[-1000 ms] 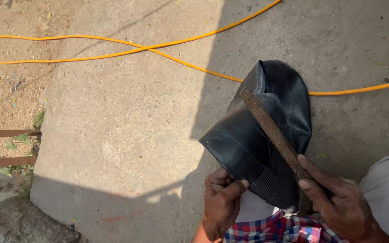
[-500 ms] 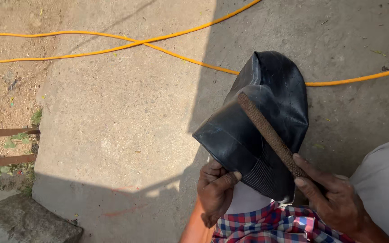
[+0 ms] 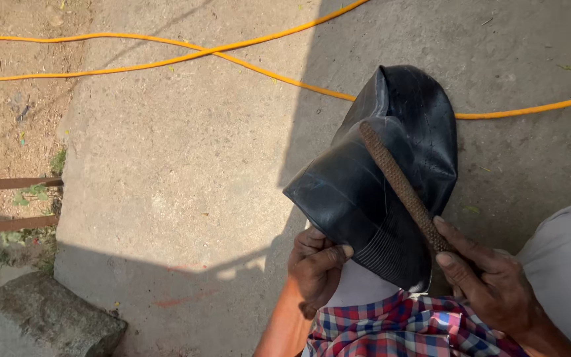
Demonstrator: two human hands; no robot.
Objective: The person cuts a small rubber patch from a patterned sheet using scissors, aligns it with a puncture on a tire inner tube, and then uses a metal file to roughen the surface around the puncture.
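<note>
Your left hand [image 3: 316, 268] clamps the lower edge of the folded black rubber inner tube [image 3: 378, 178] over your knee | your right hand [image 3: 490, 281] is closed on the rough brown metal rasp [image 3: 398, 182], laid across the tube | yellow cable [image 3: 166, 56] on concrete behind.

I am viewing a glossy black rubber inner tube [image 3: 378, 192], which is showing fine ribbing along its near edge. Across it a rusty brown rasp [image 3: 401, 185] is lying, covered in a coarse dotted texture. A bright yellow-orange cord [image 3: 166, 59] is running over pale grey concrete [image 3: 186, 165]. At near right, a checked cloth [image 3: 398, 327] is showing red, blue and white squares. At near left, a grey stone [image 3: 34, 317] is sitting beside reddish-brown earth [image 3: 8, 112].
</note>
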